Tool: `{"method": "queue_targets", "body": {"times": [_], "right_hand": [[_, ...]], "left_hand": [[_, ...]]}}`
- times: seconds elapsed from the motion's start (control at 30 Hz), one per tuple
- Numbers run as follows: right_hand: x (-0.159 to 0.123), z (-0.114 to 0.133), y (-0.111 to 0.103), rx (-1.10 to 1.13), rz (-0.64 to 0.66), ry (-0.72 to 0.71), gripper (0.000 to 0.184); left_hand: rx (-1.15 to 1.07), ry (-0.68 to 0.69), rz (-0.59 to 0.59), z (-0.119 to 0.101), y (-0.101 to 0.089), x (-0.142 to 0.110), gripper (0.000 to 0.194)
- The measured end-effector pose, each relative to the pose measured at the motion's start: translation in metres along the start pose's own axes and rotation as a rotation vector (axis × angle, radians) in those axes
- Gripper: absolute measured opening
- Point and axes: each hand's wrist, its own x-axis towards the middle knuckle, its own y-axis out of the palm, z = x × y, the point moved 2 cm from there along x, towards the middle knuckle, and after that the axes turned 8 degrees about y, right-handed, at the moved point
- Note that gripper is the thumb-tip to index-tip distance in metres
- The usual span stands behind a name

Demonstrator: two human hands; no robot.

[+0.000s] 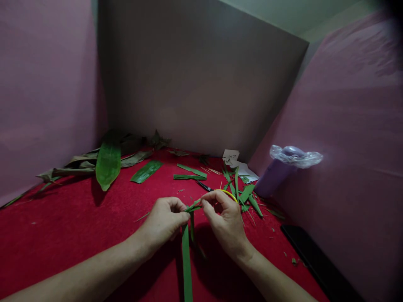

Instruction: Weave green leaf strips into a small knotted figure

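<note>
Green leaf strip (187, 264) pinched between both hands

The green leaf strip is held above the red cloth (63, 239), low and near the middle of the view. Its upper part is gripped by the left hand (165, 219), the thumb and forefinger being pressed together on it. Thin ends of leaf are stretched across from there to the right hand (227, 222), by whose thumb and forefinger they are nipped at the tips. A long, flat length is left hanging below the left hand and is cut off by the lower edge of the view; beside it a narrower strand is seen, its lower end blurred.

Just beyond the right hand, the scissors (208, 187) are partly hidden by its fingers, the dark blades being pointed up and leftward and the yellow handle looped behind. Two cut strips (189, 177) are laid farther off, near the blade tip. To the right, green scraps (247, 193) are heaped loosely, with white papers (247, 172) set behind them. A purple container (273, 176), topped with clear plastic (296, 157), is stood by the right wall (352, 126), and nearer, a black flat object (317, 260) is placed along the same side. At the left, a broad leaf (108, 164) is rested against dried leaves (78, 166).
</note>
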Motion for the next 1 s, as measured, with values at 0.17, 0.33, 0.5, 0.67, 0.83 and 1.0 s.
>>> {"method": "queue_targets", "body": {"times": [0.17, 0.33, 0.5, 0.67, 0.83, 1.0], "right_hand": [[0.0001, 0.0004, 0.0009, -0.016, 0.009, -0.011, 0.009], [-0.001, 0.0013, 0.0004, -0.014, 0.004, -0.027, 0.015], [-0.0017, 0.0007, 0.0005, 0.042, 0.001, -0.023, 0.012], [-0.0017, -0.0019, 0.001, 0.072, -0.003, 0.013, 0.011], [0.0015, -0.0034, 0.0003, 0.216, 0.031, 0.144, 0.009], [0.0065, -0.005, 0.0014, 0.49, 0.121, 0.373, 0.009]], "left_hand": [[-0.005, 0.043, 0.002, -0.0009, -0.0007, -0.0001, 0.011], [-0.033, 0.055, -0.006, 0.0003, -0.0002, 0.0, 0.012], [0.019, 0.055, 0.012, -0.0015, 0.001, -0.0017, 0.011], [0.042, 0.037, 0.019, -0.0039, 0.0023, -0.0035, 0.01], [0.06, 0.057, 0.023, -0.004, 0.0027, -0.0033, 0.01], [0.04, 0.11, 0.031, -0.0003, 0.0018, -0.0029, 0.01]]}}
